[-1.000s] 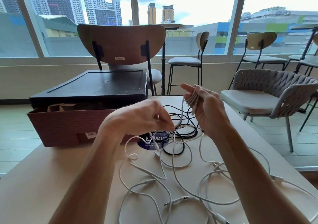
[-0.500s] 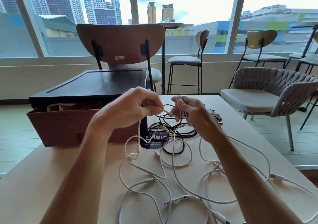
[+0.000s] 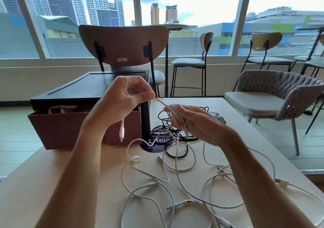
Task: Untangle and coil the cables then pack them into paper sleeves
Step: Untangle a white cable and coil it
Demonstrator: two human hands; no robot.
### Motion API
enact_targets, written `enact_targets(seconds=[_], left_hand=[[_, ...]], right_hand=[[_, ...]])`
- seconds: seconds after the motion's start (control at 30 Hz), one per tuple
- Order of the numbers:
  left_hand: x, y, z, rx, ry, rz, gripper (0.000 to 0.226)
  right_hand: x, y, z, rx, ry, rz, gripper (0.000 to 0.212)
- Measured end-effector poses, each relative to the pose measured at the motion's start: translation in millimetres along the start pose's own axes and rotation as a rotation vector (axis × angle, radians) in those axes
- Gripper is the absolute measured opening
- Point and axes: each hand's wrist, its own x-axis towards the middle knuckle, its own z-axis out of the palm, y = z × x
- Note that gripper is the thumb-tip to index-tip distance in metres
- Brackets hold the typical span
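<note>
Big windows (image 3: 192,17) with city towers beyond, chairs (image 3: 122,42) lined along them, and a pale wooden table (image 3: 35,184) in front. A brown cardboard box (image 3: 70,131) sits at its far left, dark lid (image 3: 98,87) on top. Loose white cables (image 3: 177,180) sprawl across the tabletop, black cables (image 3: 175,133) behind. Right hand (image 3: 194,122) grips a white coil (image 3: 175,113), fingers wrapped round it. Left hand (image 3: 122,96) pinches the coil's free end, plug (image 3: 121,131) dangling. Blue sticker (image 3: 154,144) reads upside down, partly legible: "Let's keep our".
</note>
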Motion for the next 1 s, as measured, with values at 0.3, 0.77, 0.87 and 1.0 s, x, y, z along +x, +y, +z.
enact_targets(seconds=[0.3, 0.77, 0.87, 1.0], left_hand=[[-3, 12, 1, -0.172, 0.037, -0.023, 0.015], [-1, -18, 21, -0.291, -0.078, -0.278, 0.021], [-4, -19, 30, -0.441, -0.182, -0.29, 0.034], [-4, -16, 37, -0.606, -0.138, -0.289, 0.034]], right_hand=[[0, 1, -1, -0.258, 0.005, 0.022, 0.038], [1, -13, 10, 0.187, 0.031, -0.055, 0.039], [-1, -16, 11, 0.195, 0.043, -0.07, 0.036], [-1, -18, 13, 0.211, 0.045, -0.078, 0.035]])
